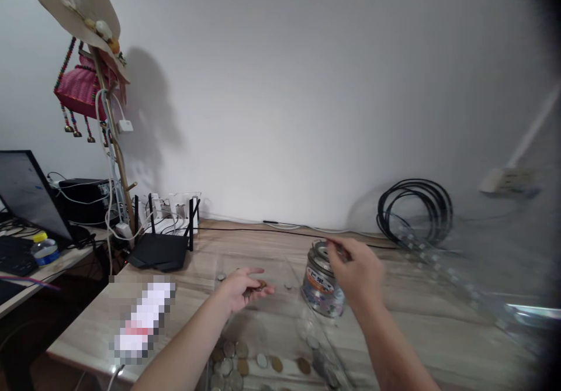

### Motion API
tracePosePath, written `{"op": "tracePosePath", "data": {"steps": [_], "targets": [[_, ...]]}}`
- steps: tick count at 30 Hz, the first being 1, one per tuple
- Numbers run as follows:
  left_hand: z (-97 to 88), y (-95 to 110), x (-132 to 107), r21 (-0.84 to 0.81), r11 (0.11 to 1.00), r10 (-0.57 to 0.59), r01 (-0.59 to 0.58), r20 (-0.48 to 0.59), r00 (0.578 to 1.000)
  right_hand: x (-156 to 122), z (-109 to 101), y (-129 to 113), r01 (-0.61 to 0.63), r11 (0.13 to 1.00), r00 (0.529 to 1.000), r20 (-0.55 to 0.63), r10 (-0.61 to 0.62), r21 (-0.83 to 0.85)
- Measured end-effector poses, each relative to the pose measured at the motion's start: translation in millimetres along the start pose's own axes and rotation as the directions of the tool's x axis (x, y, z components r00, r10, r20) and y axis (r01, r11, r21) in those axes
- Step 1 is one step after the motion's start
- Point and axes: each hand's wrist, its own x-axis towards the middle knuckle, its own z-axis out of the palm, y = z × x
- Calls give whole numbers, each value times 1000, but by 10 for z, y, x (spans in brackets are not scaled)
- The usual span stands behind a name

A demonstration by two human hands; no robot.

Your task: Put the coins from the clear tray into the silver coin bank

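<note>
My left hand (242,289) rests palm up on the wooden table (438,332), fingers curled around a few brownish coins (259,286). My right hand (357,271) hovers over the mouth of a clear jar (321,283) with a colourful label, fingertips pinched together on something small, probably a coin. The jar leans toward me. Several loose coins (245,364) lie scattered on the table near its front edge, below my forearms. A clear plastic sheet or lid lies around them.
A black router (162,245) with cables stands at the table's back left. A coiled black cable (416,210) leans on the wall at right. A laptop (26,195) and water bottle (44,249) sit on a side desk. A hat stand (109,116) holds a hat and pink bag.
</note>
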Motion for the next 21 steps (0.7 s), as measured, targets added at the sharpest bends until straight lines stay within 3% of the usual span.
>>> {"op": "tracePosePath", "data": {"steps": [2, 3, 5, 7, 8, 9, 10, 12, 14, 16, 18, 21], "targets": [[23, 8, -16, 56, 998, 1, 1, -31, 1000, -104, 98, -157, 4, 979, 984, 172, -40, 203], [34, 11, -21, 95, 995, 11, -7, -41, 999, -167, 161, -238, 2, 957, 948, 305, -94, 291], [51, 12, -22, 175, 984, 43, -32, -56, 998, -300, 293, -389, -26, 912, 794, 562, -230, 410], [57, 9, -11, 221, 974, 59, -40, -81, 995, -419, 404, -509, -85, 886, 631, 713, -306, 456], [56, 7, -3, 223, 974, 51, -29, -92, 994, -465, 444, -553, -116, 882, 586, 748, -311, 457], [53, 5, 4, 214, 977, 33, -13, -92, 995, -495, 469, -582, -137, 882, 570, 765, -301, 450], [49, 5, 9, 200, 980, 8, 8, -79, 997, -507, 476, -597, -143, 887, 576, 765, -287, 440], [43, 10, 9, 168, 984, -47, 53, -36, 998, -473, 434, -578, -99, 910, 655, 715, -245, 403], [43, 20, -5, 144, 985, -89, 91, -25, 996, -365, 319, -494, -24, 952, 806, 570, -162, 304], [49, 31, -23, 130, 985, -103, 110, -59, 993, -212, 159, -348, -9, 993, 936, 350, -32, 114], [54, 36, -34, 136, 985, -96, 107, -83, 992, -57, 10, -157, -84, 992, 976, 194, 102, -99], [51, 31, -26, 160, 981, -93, 105, -83, 992, 102, -98, 146, -215, 939, 944, 188, 270, -270]]}}
